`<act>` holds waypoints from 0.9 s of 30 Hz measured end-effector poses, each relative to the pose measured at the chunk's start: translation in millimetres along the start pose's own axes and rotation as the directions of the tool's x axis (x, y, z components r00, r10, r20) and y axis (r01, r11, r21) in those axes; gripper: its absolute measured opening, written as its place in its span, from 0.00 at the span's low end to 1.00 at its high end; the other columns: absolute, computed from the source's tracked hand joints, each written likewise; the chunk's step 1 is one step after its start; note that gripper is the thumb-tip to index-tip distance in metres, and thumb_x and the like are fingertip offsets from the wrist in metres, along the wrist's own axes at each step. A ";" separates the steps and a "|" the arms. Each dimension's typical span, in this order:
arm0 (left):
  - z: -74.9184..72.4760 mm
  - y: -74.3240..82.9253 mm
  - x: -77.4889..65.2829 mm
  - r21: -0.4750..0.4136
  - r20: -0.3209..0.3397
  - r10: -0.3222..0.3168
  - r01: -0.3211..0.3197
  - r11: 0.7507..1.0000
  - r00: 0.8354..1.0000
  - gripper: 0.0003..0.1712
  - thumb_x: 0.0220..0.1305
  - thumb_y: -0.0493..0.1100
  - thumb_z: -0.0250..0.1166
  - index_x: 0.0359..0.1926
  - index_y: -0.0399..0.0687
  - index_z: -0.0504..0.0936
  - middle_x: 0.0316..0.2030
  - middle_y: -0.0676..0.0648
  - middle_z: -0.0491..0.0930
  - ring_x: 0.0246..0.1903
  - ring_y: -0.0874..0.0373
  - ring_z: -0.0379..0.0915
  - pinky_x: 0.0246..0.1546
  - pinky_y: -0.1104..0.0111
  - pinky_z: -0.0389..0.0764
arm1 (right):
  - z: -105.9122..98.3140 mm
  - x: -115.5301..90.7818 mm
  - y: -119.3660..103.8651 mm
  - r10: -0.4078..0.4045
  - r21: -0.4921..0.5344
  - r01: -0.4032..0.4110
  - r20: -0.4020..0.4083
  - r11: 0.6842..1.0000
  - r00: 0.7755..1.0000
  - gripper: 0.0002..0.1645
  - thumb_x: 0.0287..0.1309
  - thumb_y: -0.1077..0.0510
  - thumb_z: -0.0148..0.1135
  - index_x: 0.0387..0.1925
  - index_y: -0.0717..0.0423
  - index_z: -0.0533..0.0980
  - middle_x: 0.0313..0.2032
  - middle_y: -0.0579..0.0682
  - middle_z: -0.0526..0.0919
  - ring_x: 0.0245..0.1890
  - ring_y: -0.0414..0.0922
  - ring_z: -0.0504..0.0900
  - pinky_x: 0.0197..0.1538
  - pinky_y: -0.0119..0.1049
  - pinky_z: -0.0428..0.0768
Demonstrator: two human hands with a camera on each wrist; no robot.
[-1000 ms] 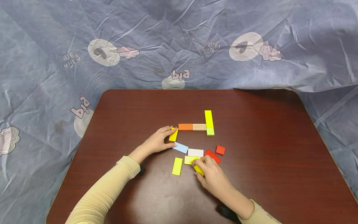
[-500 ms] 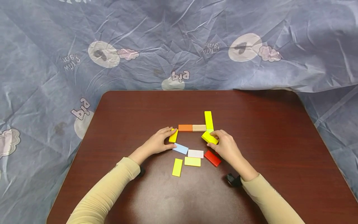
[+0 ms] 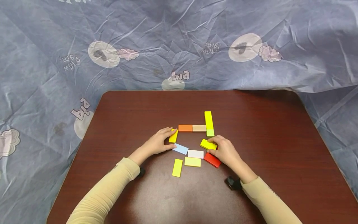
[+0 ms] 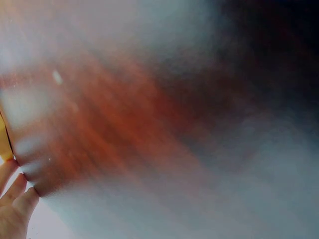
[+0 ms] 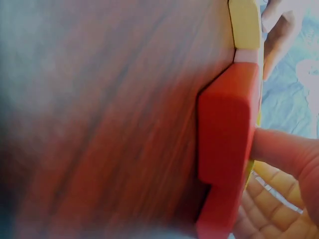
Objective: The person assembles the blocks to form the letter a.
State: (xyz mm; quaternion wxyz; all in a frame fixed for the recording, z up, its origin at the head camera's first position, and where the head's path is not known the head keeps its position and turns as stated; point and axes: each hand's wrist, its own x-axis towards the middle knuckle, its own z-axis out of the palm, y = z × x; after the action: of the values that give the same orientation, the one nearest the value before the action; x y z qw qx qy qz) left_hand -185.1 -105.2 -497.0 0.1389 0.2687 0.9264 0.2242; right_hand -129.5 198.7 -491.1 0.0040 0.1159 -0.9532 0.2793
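My right hand [image 3: 227,151] pinches a yellow block [image 3: 206,144] between thumb and fingers, low over the table, just beyond a red block [image 3: 212,160]. In the right wrist view the thumb [image 5: 284,149] shows behind red blocks [image 5: 224,134], and only a sliver of yellow is visible there. My left hand [image 3: 157,141] rests on the table at the left, fingertips at the far end of another yellow block [image 3: 173,136]. Its thumb touches the left end of a light blue block [image 3: 181,149]. The left wrist view shows only some fingertips [image 4: 25,201] and a bit of yellow.
Behind lie an orange block [image 3: 185,128], a tan block [image 3: 199,128], a long yellow block [image 3: 208,119] and a lime block [image 3: 210,133]. White [image 3: 195,154], pale yellow [image 3: 192,161] and yellow blocks [image 3: 177,168] lie nearer. Patterned cloth [image 3: 156,46] hangs behind the table [image 3: 126,109].
My right hand has picked the yellow block up from beside the pale yellow one, carried it away from me, then lowered it near the red block. My left hand has stayed put.
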 end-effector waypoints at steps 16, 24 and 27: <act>0.1 -0.8 -1.7 0.014 -0.004 -0.003 0.003 1.000 1.000 0.45 0.62 0.58 0.68 0.75 0.52 0.61 0.74 0.41 0.60 0.75 0.45 0.52 0.70 0.48 0.63 | 7.6 -13.2 -11.3 0.185 -0.051 -0.188 -0.062 0.981 0.981 0.36 0.45 0.49 0.79 0.50 0.66 0.73 0.41 0.60 0.74 0.33 0.50 0.73 0.36 0.44 0.80; 0.2 -0.2 -0.2 0.016 0.002 -0.006 0.006 1.000 1.000 0.44 0.62 0.58 0.67 0.75 0.53 0.61 0.74 0.42 0.59 0.75 0.45 0.51 0.70 0.48 0.62 | -1.2 -12.5 -8.0 0.033 -0.104 -0.030 0.026 0.994 0.999 0.38 0.44 0.57 0.80 0.60 0.57 0.78 0.44 0.59 0.70 0.36 0.49 0.72 0.36 0.39 0.76; 0.2 -0.4 -0.2 0.017 0.005 -0.007 0.007 1.000 1.000 0.44 0.62 0.59 0.67 0.75 0.53 0.61 0.74 0.42 0.59 0.75 0.45 0.51 0.70 0.47 0.62 | -2.5 -10.8 -6.7 0.042 -0.101 -0.036 0.053 0.994 0.998 0.40 0.42 0.55 0.81 0.60 0.58 0.77 0.44 0.58 0.70 0.35 0.48 0.72 0.35 0.37 0.75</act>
State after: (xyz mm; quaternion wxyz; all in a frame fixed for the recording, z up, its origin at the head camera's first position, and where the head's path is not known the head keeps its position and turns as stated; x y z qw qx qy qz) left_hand -185.1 -105.5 -497.3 0.1397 0.2672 0.9289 0.2151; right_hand -117.6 196.9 -486.2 -0.0218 0.1046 -0.9678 0.2280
